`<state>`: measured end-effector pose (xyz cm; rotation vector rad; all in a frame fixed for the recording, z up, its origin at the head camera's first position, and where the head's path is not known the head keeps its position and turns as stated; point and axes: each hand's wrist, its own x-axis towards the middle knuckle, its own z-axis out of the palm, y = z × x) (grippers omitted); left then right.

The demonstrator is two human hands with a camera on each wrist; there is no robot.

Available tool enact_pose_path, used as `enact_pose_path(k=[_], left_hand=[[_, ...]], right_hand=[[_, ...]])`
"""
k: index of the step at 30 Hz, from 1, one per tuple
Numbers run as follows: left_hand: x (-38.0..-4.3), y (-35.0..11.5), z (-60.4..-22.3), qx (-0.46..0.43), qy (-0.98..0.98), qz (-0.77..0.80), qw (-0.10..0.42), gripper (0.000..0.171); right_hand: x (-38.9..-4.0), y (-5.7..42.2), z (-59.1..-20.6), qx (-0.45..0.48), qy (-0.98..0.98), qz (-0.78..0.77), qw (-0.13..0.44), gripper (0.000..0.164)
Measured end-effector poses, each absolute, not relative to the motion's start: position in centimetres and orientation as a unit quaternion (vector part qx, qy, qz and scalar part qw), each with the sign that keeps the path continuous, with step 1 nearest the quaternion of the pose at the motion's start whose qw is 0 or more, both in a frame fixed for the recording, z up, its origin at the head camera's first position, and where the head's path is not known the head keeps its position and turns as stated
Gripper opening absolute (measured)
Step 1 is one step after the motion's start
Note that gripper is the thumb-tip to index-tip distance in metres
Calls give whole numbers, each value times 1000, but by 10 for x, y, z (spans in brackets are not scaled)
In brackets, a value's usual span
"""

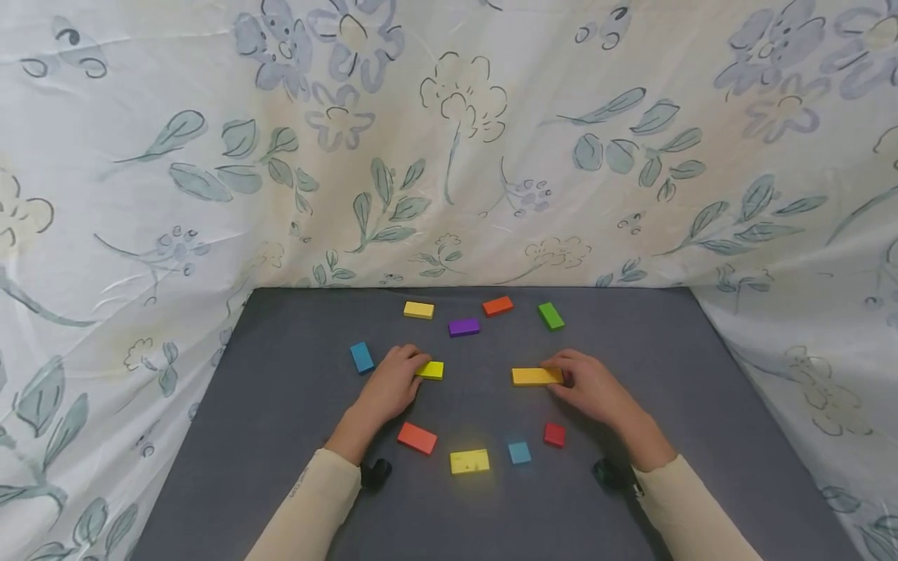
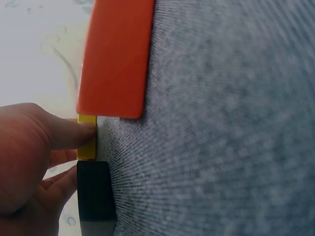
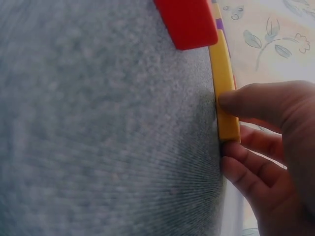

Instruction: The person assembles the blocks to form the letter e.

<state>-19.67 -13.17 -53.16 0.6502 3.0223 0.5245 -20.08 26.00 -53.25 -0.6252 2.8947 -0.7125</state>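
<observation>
Near the middle of the table, my left hand (image 1: 398, 382) pinches a bright yellow block (image 1: 433, 370) by its left end. In the left wrist view the thumb presses on that yellow block (image 2: 87, 137), which an orange-red block in front partly covers. To the right, my right hand (image 1: 588, 386) holds the right end of a longer amber-yellow block (image 1: 535, 377) between thumb and fingers. The right wrist view shows the thumb on the side of the amber block (image 3: 226, 93), which lies on the dark surface. A gap separates the two held blocks.
Behind lie yellow (image 1: 418, 310), purple (image 1: 464, 327), orange (image 1: 498, 305) and green (image 1: 551, 316) blocks. A blue block (image 1: 362, 358) is left. In front are orange-red (image 1: 417, 438), yellow (image 1: 469, 461), light blue (image 1: 519, 453) and red (image 1: 554, 435) blocks. Floral cloth (image 1: 463, 195) surrounds the table.
</observation>
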Motion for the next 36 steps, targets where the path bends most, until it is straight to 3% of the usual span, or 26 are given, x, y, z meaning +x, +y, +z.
enact_pose_path(k=[36], left_hand=[[-192,-122,-522,197,961,196,-11,36]], right_hand=[[-193,243,-523,-194,952,-237,20,40]])
